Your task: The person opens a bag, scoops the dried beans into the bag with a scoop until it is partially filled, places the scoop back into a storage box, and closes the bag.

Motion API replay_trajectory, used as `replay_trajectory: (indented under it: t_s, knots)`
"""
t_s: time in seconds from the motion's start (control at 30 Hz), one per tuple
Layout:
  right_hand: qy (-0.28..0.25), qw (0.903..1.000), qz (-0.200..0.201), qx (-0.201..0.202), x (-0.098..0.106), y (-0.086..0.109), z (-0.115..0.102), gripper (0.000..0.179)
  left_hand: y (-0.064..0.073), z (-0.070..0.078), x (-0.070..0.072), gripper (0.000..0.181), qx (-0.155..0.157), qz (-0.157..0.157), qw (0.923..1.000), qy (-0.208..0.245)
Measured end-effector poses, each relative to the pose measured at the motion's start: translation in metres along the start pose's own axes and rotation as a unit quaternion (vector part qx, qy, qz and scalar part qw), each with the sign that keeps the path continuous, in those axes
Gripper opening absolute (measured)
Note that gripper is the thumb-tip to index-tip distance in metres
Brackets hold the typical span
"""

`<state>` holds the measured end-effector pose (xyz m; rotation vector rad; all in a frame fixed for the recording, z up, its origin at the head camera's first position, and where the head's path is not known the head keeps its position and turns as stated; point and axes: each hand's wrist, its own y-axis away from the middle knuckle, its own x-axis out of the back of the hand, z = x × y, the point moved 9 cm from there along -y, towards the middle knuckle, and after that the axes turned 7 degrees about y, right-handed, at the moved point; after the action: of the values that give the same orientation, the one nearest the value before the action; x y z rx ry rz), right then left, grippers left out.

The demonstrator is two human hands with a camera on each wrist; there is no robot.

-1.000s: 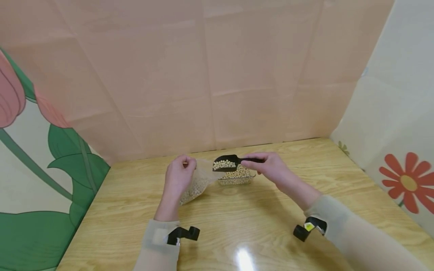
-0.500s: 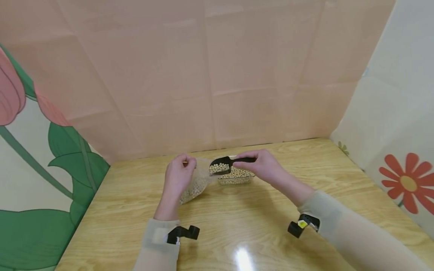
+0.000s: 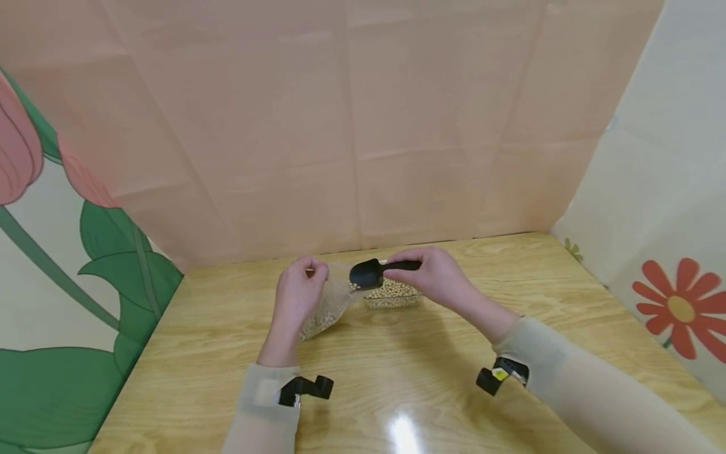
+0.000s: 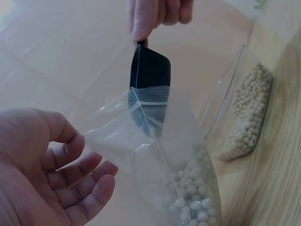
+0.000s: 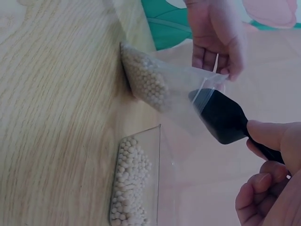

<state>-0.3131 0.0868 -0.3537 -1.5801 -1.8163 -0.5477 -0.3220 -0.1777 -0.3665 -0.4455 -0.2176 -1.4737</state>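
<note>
My left hand [image 3: 300,287] pinches the upper edge of a clear zip bag [image 4: 155,155], whose bottom is filled with pale round beans [image 4: 193,188]. My right hand [image 3: 433,274] grips the handle of a black scoop [image 3: 367,273]. The scoop's tip reaches inside the bag's mouth, as both wrist views show. In the head view the scoop is tilted toward the bag, with a few beans visible at its lower lip. Just right of the bag stands a clear rectangular container [image 5: 158,160] holding more of the same beans [image 5: 129,183].
Everything rests on a wood-grain table [image 3: 363,378]. A pink sheet [image 3: 351,126] hangs behind the table's back edge. Flower-patterned panels stand at the left [image 3: 51,284] and right [image 3: 669,189].
My right hand has shifted left with the scoop and tipped it over into the bag's mouth; fewer beans show in it. The left hand and the bag have stayed nearly still.
</note>
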Motion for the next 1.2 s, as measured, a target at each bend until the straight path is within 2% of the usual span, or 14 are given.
replay_trajectory:
  t_s: [0.3, 0.43, 0.63, 0.97, 1.2]
  knots:
    - [0.020, 0.9995, 0.015, 0.016, 0.007, 0.003, -0.006, 0.034, 0.001, 0.000, -0.001, 0.022, 0.009, -0.005, 0.9999, 0.005]
    - [0.004, 0.9996, 0.018, 0.020, 0.011, 0.004, -0.004, 0.032, 0.000, -0.003, -0.001, 0.023, 0.021, -0.009, 0.9997, 0.011]
    - [-0.027, 0.9990, 0.022, 0.026, 0.019, 0.004, -0.005, 0.028, -0.003, -0.001, 0.004, 0.024, 0.023, -0.006, 0.9996, 0.014]
    - [-0.055, 0.9980, 0.020, -0.023, 0.030, 0.011, 0.015, 0.037, -0.003, -0.004, 0.009, 0.024, 0.024, -0.004, 0.9996, 0.017]
    - [-0.099, 0.9916, 0.030, -0.078, 0.029, 0.017, 0.045, 0.044, -0.002, -0.005, 0.010, 0.023, 0.019, -0.006, 0.9998, 0.010]
